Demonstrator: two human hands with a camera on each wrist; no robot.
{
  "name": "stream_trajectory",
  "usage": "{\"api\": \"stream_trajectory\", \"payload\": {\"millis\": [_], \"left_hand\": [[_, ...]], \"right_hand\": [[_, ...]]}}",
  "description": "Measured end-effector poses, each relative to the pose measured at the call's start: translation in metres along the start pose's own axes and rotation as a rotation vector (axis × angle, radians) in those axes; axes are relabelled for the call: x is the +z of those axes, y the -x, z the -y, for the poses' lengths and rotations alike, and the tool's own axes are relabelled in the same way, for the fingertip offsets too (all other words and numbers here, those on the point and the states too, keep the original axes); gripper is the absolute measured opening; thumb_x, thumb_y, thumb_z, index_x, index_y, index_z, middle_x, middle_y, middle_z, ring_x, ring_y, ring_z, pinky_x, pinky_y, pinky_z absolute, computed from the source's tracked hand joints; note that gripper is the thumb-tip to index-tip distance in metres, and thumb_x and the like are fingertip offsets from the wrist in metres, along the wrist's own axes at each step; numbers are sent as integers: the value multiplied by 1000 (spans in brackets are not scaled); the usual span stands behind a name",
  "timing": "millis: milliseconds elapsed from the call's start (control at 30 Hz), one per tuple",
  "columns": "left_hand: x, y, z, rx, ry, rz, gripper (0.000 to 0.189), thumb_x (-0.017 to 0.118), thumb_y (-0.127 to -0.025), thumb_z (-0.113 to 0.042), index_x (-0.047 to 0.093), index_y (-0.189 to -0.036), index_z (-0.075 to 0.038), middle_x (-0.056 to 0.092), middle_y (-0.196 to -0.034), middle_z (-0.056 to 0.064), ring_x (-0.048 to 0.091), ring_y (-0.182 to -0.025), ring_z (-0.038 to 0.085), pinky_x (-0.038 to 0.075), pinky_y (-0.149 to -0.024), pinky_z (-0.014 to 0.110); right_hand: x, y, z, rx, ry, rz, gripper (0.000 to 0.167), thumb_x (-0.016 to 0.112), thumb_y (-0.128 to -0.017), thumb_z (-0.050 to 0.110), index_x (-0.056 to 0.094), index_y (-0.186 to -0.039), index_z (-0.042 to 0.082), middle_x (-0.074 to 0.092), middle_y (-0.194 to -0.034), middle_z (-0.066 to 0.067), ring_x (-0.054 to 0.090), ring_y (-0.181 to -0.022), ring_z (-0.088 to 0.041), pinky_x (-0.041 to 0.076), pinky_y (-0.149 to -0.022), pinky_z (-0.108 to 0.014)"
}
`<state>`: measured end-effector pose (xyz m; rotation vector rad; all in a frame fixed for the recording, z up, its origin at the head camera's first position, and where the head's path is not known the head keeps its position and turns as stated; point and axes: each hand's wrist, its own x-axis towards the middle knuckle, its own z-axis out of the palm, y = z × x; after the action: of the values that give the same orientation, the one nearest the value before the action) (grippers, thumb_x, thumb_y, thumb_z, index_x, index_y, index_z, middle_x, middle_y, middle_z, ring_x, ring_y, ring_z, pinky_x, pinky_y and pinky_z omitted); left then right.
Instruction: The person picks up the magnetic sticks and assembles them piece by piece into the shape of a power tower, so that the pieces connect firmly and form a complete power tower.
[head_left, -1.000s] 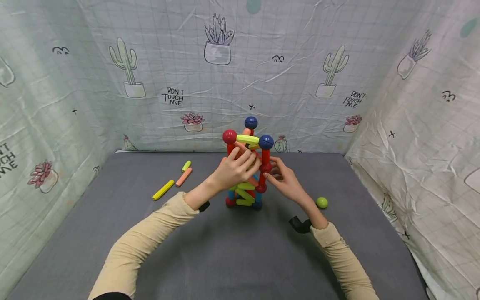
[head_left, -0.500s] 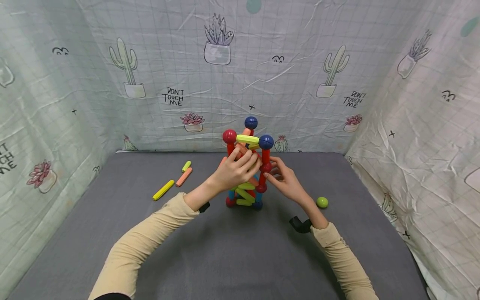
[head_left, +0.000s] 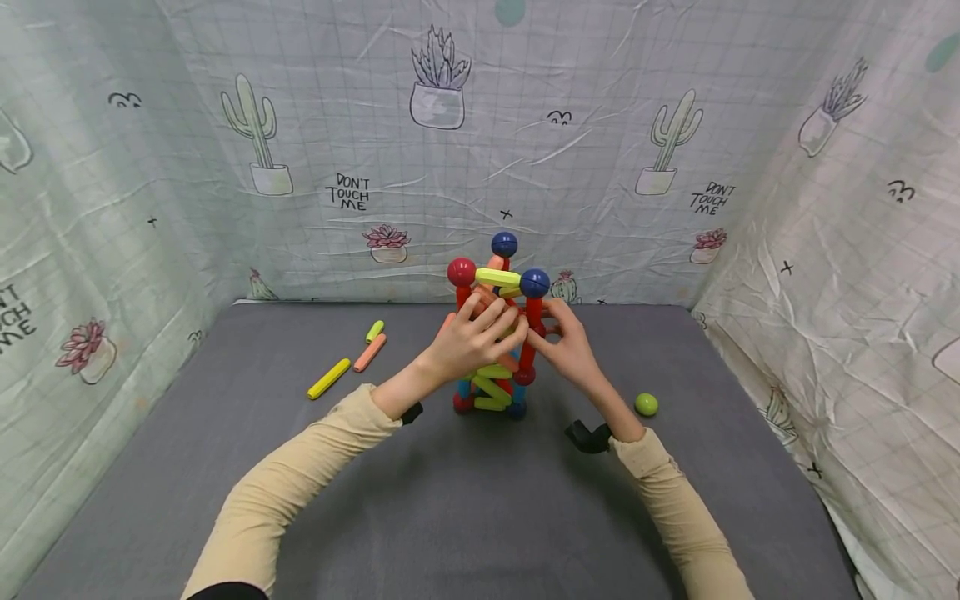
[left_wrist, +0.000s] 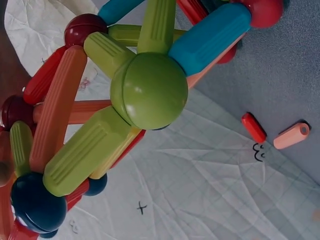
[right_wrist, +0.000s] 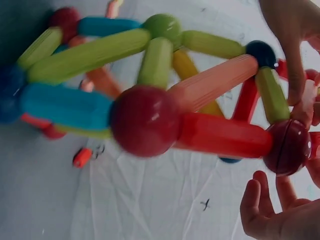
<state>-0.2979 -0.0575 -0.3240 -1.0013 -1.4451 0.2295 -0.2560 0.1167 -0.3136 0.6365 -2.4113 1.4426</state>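
Observation:
A tower of magnetic sticks and balls stands mid-table, with a blue ball [head_left: 535, 283] and a red ball [head_left: 461, 272] at its top corners. My left hand [head_left: 476, 337] reaches across its front and pinches a salmon stick [head_left: 486, 298] below the top yellow-green stick [head_left: 498, 277]. My right hand [head_left: 568, 343] is at the right column, thumb and fingers about its middle red ball, seen as a dark red ball [right_wrist: 287, 147] in the right wrist view. The left wrist view shows a green ball [left_wrist: 150, 90] joining several sticks; the fingers are mostly hidden there.
Left of the tower lie a yellow stick [head_left: 328, 379], a loose salmon stick [head_left: 370, 352] and a short yellow-green stick [head_left: 375, 332]. A loose green ball [head_left: 646, 405] rests to the right. A printed cloth [head_left: 480, 167] hangs behind the grey table [head_left: 450, 517].
My right hand has moved slightly left, and its thumb now overlaps the middle red ball of the column. My left hand stays at nearly the same place with the salmon stick.

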Motion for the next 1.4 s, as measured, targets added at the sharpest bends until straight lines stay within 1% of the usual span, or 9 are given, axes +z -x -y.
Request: {"api": "stream_trajectory", "payload": {"millis": [300, 467, 567, 667, 767, 867, 967, 1067, 1400], "left_hand": [[0, 0, 4, -4, 24, -29, 19, 42, -95, -20, 61, -95, -19, 66, -90, -2, 56, -85, 16, 42, -77, 37], [3, 8, 3, -1, 48, -3, 15, 50, -91, -21, 59, -102, -17, 65, -100, 0, 55, -91, 18, 40, -83, 40], [-2, 10, 10, -51, 110, -52, 18, 53, -90, -22, 58, -106, -16, 61, -107, 5, 53, -95, 21, 40, -83, 40], [-8, 10, 22, -236, 250, -121, 24, 58, -86, -21, 57, -108, -12, 56, -112, 12, 50, -98, 27, 39, -80, 42], [-13, 7, 35, -563, 465, -123, 32, 58, -86, -19, 52, -114, -5, 51, -117, 18, 47, -104, 31, 37, -86, 44], [-16, 6, 42, -864, 727, -25, 37, 52, -90, -19, 47, -121, 1, 52, -117, 19, 48, -106, 30, 38, -89, 44], [-18, 7, 42, -1019, 937, 96, 36, 47, -92, -14, 46, -124, 3, 57, -109, 19, 54, -99, 28, 44, -85, 41], [-18, 8, 40, -1047, 1015, 139, 33, 48, -91, -9, 48, -121, 5, 60, -102, 21, 58, -91, 28, 48, -77, 39], [-17, 9, 41, -921, 943, 72, 33, 57, -84, -5, 54, -115, 5, 60, -104, 21, 59, -84, 27, 51, -74, 36]], "right_hand": [[2, -19, -23, 77, -95, 37, 29, 60, -83, 4, 58, -110, -6, 45, -119, -20, 41, -106, -25, 44, -79, -36], [3, -21, -26, 73, -87, 46, 32, 62, -82, 6, 58, -111, -5, 42, -123, -23, 40, -110, -29, 44, -79, -39], [4, -21, -27, 72, -114, 58, 30, 62, -82, 7, 59, -109, -5, 43, -125, -21, 41, -111, -28, 46, -75, -32], [4, -21, -26, 79, -152, 71, 25, 63, -82, 9, 61, -104, -4, 44, -124, -19, 43, -108, -26, 47, -68, -26], [3, -21, -24, 87, -171, 76, 23, 63, -82, 11, 62, -100, -4, 45, -120, -18, 45, -103, -24, 47, -66, -23], [2, -21, -23, 98, -191, 78, 22, 63, -81, 10, 62, -97, -5, 45, -118, -19, 45, -100, -22, 47, -64, -23], [1, -21, -22, 108, -207, 81, 22, 63, -82, 8, 61, -97, -6, 45, -119, -19, 45, -99, -20, 47, -64, -23], [2, -21, -23, 118, -229, 83, 22, 62, -82, 8, 61, -98, -7, 44, -118, -18, 47, -97, -20, 49, -65, -23], [4, -19, -24, 119, -244, 66, 24, 62, -82, 10, 61, -100, -6, 47, -114, -16, 54, -89, -16, 52, -67, -27]]}}
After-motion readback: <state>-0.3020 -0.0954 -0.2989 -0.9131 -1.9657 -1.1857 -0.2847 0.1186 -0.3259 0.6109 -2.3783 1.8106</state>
